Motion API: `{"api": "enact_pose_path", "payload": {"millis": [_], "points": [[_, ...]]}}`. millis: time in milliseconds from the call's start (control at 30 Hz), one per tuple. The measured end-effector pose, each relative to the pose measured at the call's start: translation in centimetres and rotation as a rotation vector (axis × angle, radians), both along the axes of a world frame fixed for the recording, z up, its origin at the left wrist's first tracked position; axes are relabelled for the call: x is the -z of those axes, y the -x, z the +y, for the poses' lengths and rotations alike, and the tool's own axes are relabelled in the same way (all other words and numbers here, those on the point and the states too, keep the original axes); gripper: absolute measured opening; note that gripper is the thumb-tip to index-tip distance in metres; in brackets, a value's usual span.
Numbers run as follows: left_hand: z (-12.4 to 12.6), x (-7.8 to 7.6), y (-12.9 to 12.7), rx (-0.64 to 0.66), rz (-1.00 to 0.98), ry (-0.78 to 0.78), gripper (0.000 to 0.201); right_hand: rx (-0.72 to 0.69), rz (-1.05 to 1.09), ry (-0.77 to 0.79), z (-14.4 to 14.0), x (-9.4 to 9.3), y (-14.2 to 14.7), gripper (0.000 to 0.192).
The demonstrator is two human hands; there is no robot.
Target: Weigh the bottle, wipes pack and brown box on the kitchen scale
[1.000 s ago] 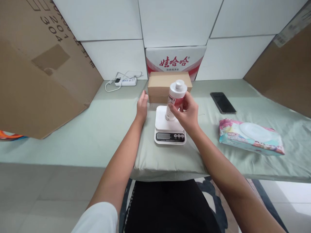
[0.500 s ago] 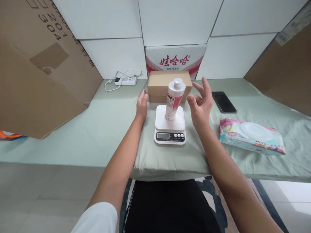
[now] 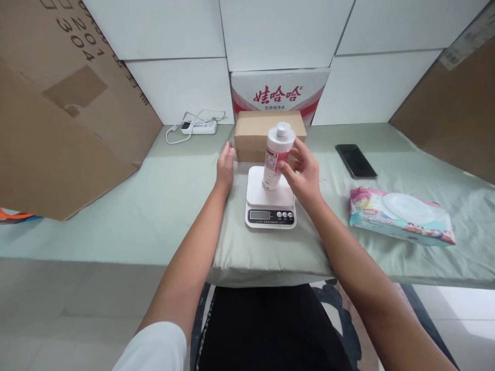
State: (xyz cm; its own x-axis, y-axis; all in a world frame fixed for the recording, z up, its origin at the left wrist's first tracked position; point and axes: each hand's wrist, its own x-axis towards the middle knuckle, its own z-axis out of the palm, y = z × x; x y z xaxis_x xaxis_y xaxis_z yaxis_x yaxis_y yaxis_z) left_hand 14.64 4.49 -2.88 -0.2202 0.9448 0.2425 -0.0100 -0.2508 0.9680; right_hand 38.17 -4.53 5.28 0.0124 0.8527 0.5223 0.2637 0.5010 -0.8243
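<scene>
The white plastic bottle with red label [image 3: 276,157] stands on the white digital scale [image 3: 270,198], grasped by my right hand [image 3: 301,175]; my left hand [image 3: 225,167] lies flat.

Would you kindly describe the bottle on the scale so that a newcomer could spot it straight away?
On the pale green cloth-covered table, a small white digital kitchen scale sits in front of a plain brown cardboard box. Upright on its platform stands the white plastic bottle with a red-and-white label, gripped by the right hand. It is the only bottle there.
</scene>
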Motion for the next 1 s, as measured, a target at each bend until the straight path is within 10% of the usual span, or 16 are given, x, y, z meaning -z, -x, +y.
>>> {"api": "enact_pose_path", "payload": {"millis": [300, 567, 767, 1000], "points": [[0.0, 0.2, 0.1, 0.002, 0.006, -0.013, 0.075, -0.058, -0.069, 0.004, -0.3, -1.0, 0.2, 0.054], [0.3, 0.0, 0.0, 0.013, -0.054, 0.017, 0.087, 0.47, -0.047, -0.142, -0.6, -5.6, -8.2, 0.036], [0.5, 0.1, 0.1, 0.021, -0.056, 0.019, 0.092, 0.68, -0.2, 0.215, -1.5, -7.6, -15.8, 0.04], [0.6, 0.2, 0.0, 0.006, -0.056, 0.013, 0.09, 0.615, -0.193, 0.441, -1.9, -6.8, -17.9, 0.035]]}}
